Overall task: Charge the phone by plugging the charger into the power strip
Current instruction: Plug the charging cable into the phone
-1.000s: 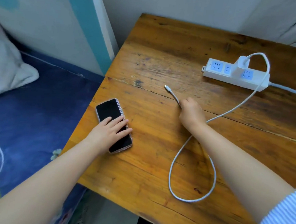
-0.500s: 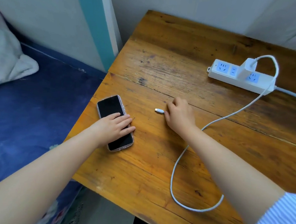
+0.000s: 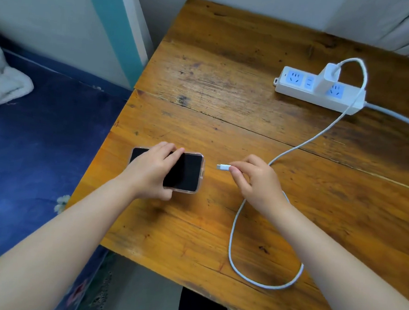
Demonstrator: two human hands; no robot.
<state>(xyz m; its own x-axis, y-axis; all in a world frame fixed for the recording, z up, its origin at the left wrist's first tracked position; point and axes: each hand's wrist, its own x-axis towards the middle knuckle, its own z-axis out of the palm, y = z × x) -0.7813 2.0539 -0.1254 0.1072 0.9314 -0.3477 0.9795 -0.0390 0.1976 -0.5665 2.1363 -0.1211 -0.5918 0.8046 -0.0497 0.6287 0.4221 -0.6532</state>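
Note:
A black phone [image 3: 185,171] in a clear case lies sideways on the wooden table [image 3: 227,96], with my left hand [image 3: 151,173] gripping it across its left part. My right hand [image 3: 257,180] pinches the white cable's plug [image 3: 222,167], whose tip points at the phone's right end with a small gap between them. The white cable [image 3: 303,144] loops on the table and runs up to a white charger [image 3: 327,77] plugged into the white power strip [image 3: 319,90] at the back right.
A bed with a dark blue sheet [image 3: 30,142] and a pale pillow [image 3: 2,82] lies left of the table. The strip's grey cord [image 3: 399,120] runs off to the right. A wall and a curtain stand behind the table.
My left hand has turned the phone from lengthwise to sideways and now grips it. My right hand has brought the plug toward me and level with the phone's right end.

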